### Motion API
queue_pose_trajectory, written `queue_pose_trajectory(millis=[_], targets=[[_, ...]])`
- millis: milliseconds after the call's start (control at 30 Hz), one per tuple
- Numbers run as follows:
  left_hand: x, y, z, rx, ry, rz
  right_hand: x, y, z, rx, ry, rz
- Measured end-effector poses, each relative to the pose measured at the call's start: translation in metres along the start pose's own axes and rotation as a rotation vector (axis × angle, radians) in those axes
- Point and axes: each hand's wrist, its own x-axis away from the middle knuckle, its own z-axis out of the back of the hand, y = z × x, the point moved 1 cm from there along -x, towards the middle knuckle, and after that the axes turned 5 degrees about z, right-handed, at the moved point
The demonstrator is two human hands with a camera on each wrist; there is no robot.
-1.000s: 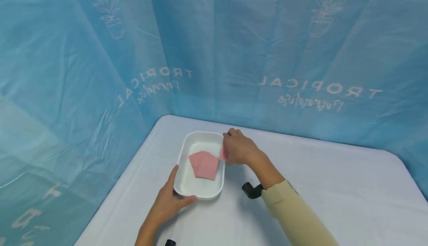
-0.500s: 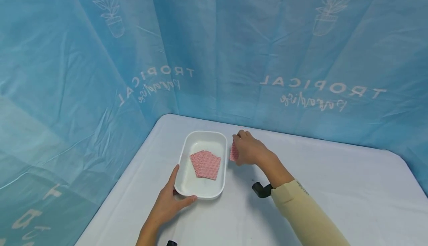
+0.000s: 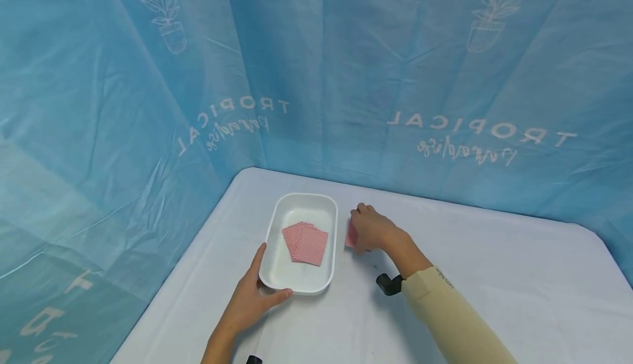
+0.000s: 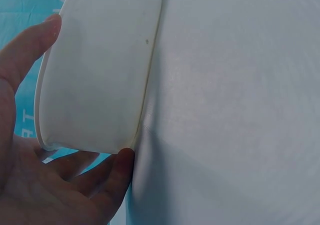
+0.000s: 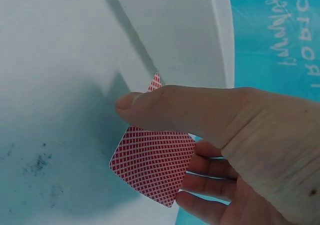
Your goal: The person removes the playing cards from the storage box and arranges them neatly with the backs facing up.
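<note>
We see the right hand [image 3: 372, 229] pinching a bowed, red-patterned playing card [image 5: 155, 160] between thumb and fingers, just right of the white tray [image 3: 296, 280]. Inside the tray, matching cards [image 3: 305, 244] overlap. We see the left hand [image 3: 245, 302] gripping the tray's near-left corner.
</note>
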Motion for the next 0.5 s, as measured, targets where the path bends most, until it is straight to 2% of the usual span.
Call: queue_pose_trajectory(millis=[233,500], targets=[[0.0007,0.0030,-0.0015,0.012,-0.008,-0.002,-0.0030,0.0018,-0.0079,0.001,-0.062,0.007],[0.0011,0.0028,-0.0013,0.013,0.006,0.010,-0.0051,-0.0018,-0.0108,0.042,-0.086,0.019]])
